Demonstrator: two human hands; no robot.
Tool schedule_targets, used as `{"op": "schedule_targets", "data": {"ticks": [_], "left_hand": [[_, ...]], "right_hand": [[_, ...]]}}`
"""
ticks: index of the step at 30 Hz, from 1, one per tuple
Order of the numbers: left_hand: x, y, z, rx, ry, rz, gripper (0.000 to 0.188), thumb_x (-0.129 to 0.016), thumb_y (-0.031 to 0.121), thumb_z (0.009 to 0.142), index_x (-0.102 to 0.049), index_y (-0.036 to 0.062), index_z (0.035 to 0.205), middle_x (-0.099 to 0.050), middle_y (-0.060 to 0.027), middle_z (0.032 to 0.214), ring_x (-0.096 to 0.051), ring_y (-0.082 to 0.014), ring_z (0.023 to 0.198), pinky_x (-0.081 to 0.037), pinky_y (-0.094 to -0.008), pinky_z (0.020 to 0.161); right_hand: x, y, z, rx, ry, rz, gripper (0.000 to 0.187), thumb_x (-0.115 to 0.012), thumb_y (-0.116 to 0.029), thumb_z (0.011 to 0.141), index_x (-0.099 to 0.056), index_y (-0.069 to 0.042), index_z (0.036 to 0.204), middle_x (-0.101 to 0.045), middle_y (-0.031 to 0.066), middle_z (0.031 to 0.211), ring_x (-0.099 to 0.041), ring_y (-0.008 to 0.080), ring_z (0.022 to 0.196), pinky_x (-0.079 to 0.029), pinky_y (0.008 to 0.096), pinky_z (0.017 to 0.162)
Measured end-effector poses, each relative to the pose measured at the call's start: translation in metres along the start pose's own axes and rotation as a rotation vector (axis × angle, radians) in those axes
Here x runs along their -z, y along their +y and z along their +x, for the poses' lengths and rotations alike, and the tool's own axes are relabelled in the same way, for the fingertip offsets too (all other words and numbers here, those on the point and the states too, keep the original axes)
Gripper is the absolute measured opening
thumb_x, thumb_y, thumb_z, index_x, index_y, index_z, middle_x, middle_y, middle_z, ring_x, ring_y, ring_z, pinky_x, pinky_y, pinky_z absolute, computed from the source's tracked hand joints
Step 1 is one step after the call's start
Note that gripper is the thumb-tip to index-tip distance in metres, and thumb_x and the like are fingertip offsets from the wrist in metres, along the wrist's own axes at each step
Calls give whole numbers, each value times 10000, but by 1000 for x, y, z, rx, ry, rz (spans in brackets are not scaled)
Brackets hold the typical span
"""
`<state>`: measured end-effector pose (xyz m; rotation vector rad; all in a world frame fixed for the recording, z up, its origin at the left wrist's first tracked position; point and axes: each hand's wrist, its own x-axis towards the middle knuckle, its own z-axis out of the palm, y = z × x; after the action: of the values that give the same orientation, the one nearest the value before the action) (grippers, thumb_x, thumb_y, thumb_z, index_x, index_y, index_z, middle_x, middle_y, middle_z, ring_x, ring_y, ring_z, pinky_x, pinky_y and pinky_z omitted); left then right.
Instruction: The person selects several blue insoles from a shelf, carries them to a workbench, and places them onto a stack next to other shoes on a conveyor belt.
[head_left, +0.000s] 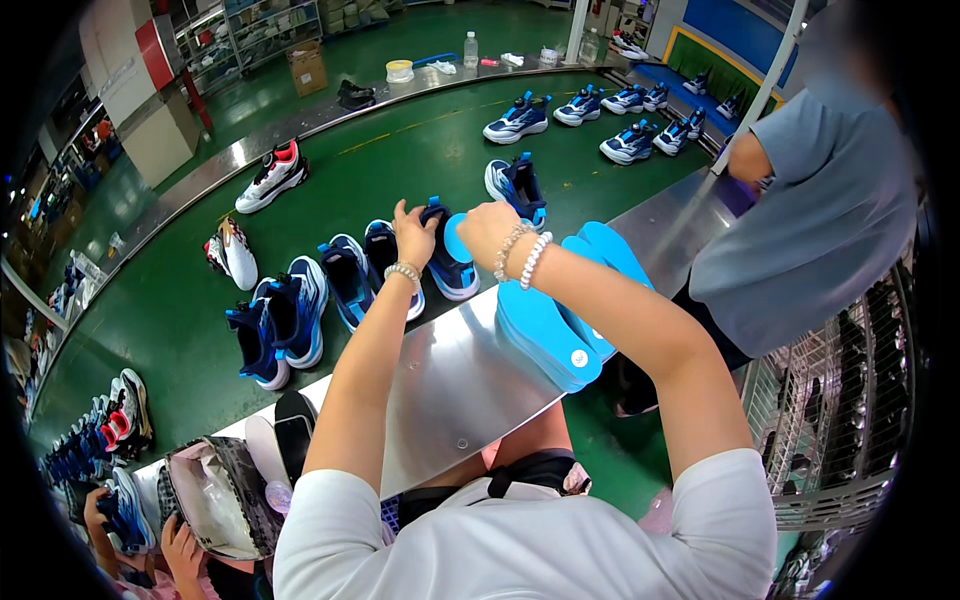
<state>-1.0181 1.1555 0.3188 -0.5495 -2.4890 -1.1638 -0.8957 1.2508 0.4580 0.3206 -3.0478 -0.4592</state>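
My right hand (487, 232) is closed on a light blue insole (458, 240), whose rounded end shows beside a navy sneaker (456, 272). At that sneaker's collar is my left hand (414, 236), its fingers gripping the upper edge; part of the grip is hidden. Just left stand more navy sneakers with white soles, among them one sneaker (346, 280) and a pair (293, 312). Under my right forearm lies a stack of light blue insoles (545, 335) on a metal shelf (440, 400), with further insoles (612, 252) behind it.
A green conveyor belt (400, 165) carries a navy sneaker (516, 190), white-and-red shoes (274, 178) and several navy shoes at the far right. To the right, a person in a grey shirt (800, 230) stands near a wire rack (835, 410). A fabric-lined box (225, 495) and another person's hands (182, 550) are at lower left.
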Motion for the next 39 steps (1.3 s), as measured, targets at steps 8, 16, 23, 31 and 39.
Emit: {"op": "schedule_targets", "data": {"ticks": [8,16,23,31,39], "left_hand": [[13,2,3,73,-152,-155,347,-571,296,764,-589,-43,688,-560,-236,655,-553,-384,644,-426,-418,589],[8,-13,8,200,-288,-220,292,-594,275,772,-616,-16,753,-575,-105,580,-499,-115,518,-386,-268,493],[10,-9,-2,160,-262,-289,284,-581,262,783,-621,-19,805,-592,-79,624,-503,-104,568,-403,-262,540],[14,-1,-4,142,-224,-271,319,-553,287,794,-595,-26,747,-552,-93,586,-477,-119,553,-386,-274,529],[31,39,-24,-363,203,10,265,-609,45,684,-518,-22,924,-501,-160,865,-486,-336,868,-387,-380,787]], "right_hand": [[-43,-27,39,4,-45,24,128,-555,-104,703,-652,-77,781,-643,93,768,-630,222,731,-503,313,599],[-106,-53,85,-589,6,629,187,-495,-151,769,-637,-30,784,-628,157,793,-624,270,745,-506,357,644],[-152,-50,110,-536,-36,843,269,-427,-213,819,-629,-47,880,-612,155,923,-606,267,839,-487,362,721],[-137,-52,102,-554,-172,881,304,-415,-243,832,-618,-51,951,-599,149,984,-591,263,894,-480,352,752],[-56,-1,10,-220,0,879,227,-481,-129,740,-604,-27,901,-615,157,854,-594,285,820,-466,376,725]]}}
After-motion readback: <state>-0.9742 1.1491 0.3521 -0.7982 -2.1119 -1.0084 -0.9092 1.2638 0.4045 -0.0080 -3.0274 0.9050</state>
